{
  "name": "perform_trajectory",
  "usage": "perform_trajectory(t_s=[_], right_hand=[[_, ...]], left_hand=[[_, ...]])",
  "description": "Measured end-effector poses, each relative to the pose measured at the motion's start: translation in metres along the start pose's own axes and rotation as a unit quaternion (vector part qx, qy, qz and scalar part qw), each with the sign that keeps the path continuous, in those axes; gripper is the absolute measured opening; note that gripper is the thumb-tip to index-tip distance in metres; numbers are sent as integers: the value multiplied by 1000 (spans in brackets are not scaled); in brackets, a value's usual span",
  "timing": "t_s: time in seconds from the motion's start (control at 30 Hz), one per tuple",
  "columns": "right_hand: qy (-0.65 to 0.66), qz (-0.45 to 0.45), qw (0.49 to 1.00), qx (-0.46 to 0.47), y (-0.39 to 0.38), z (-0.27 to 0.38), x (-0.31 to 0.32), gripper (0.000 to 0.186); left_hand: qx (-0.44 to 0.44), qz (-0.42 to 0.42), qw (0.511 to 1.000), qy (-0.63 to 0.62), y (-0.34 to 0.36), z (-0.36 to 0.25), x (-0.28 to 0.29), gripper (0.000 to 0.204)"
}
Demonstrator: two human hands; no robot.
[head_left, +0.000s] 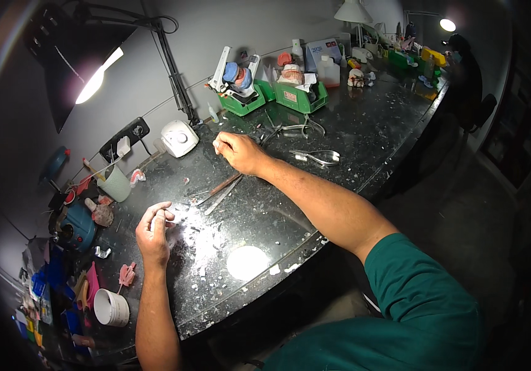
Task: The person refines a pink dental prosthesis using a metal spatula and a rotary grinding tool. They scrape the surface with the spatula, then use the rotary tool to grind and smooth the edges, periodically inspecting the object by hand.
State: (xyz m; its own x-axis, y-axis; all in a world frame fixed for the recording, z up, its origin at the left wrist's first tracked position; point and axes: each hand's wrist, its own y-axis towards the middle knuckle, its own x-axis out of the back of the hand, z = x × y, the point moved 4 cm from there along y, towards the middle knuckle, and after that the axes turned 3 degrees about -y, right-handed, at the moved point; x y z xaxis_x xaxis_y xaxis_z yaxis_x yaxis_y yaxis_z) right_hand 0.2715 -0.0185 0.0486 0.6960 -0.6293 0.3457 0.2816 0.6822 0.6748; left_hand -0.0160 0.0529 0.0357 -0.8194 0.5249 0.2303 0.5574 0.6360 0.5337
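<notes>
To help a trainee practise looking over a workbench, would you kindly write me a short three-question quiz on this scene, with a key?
1. True or false: in the picture, the white tub stands to the right of the left grip.

2. Choose one: the bin beneath the blue-and-red model is
a) yellow
b) green
c) white

3. Which lies nearer the right grip: the brown-handled tool or the pale green cup?

Key: 1. False, it stands to the left; 2. b; 3. The brown-handled tool.
</notes>
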Motion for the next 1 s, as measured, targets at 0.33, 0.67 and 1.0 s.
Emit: perform_trajectory(t_s=[0.33, 0.67, 1.0], right_hand=[[-28, -182, 976, 115, 13, 29, 39, 17], [100, -459, 879, 82, 16, 19, 124, 57], [429, -92, 898, 21, 12, 30, 4, 70]], left_hand=[[9, -9, 996, -87, 67, -20, -18, 35], [-24, -152, 929, -338, 182, -28, -47, 32], [-24, -202, 942, -267, 151, -67, -183, 30]])
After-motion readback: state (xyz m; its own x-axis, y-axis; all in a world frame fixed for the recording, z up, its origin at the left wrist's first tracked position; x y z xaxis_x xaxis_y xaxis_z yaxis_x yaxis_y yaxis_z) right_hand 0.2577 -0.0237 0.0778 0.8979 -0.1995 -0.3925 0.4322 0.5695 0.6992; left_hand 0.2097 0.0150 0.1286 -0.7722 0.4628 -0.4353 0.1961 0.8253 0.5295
